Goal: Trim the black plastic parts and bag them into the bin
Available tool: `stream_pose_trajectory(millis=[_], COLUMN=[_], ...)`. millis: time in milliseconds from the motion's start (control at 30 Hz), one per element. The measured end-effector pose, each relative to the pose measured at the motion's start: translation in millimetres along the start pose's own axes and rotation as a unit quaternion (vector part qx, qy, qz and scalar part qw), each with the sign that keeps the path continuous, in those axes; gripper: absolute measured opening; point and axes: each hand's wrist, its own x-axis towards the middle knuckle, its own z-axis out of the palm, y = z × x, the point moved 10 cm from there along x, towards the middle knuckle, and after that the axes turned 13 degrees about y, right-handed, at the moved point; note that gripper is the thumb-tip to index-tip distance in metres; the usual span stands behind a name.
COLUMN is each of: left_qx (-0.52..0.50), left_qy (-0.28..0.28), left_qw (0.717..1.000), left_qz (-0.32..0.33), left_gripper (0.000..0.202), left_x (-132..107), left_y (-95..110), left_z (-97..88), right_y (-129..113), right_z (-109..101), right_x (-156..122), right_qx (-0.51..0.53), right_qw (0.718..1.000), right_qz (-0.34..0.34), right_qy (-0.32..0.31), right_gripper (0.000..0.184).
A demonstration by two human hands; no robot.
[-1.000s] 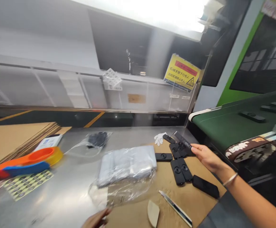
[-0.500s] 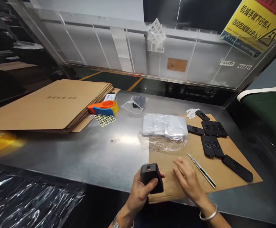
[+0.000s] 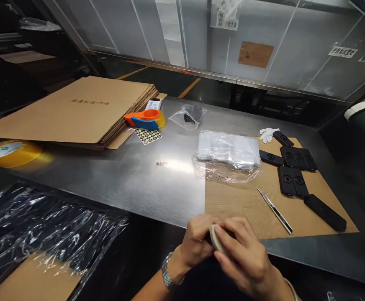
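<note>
right hand [image 3: 247, 255]: had fingers clamped on pale pad [image 3: 217, 240]
long edge: slanted up-left, left hand [image 3: 198, 237] just beside
left fingers: curled, couldn't tell on what

left hand [image 3: 198, 236]: bare, forearm [image 3: 153, 288] too | same side: shiny silver metal link band [image 3: 168, 271], kinda watch-strap looking from my end | right hand [image 3: 248, 257]: also bare | plus thin pale bangle [image 3: 291, 289], I only catch part of it

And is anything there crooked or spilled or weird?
Nothing looks spilled. One black block on the right of the cardboard sheet lies crooked: it slants sharply away from the two neatly paired blocks beside it.
</note>
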Motion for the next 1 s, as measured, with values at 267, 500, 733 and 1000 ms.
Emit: stream_pose_trajectory(millis=[267,500,733,1000], left_qx=[-0.028,-0.273,-0.411,-0.528], left_qy=[0.023,0.117,0.247,0.203], left_qw=[0.999,0.92,0.705,0.598], left_qz=[0.007,-0.256,-0.523,-0.568], left_gripper=[0.035,0.04,0.039,0.037], left_x=[3.2,-2.8,-29.8,-30.9], left_y=[12.7,-25.4,-69.9,-76.2], left_z=[-15.8,5.8,15.4,22.4], right_y=[18.2,28.7,19.4,48.0], right_z=[-2.1,-8.9,18.6,0.7], right_x=[-11.6,-9.9,-28.2,-58.0], right_qx=[-0.031,0.042,0.037,0.029], right_qw=[0.998,0.98,0.993,0.994], right_qz=[0.036,0.11,0.044,0.102], right_qy=[0.035,0.159,0.101,0.04], right_gripper=[0.054,0.051,0.052,0.042])
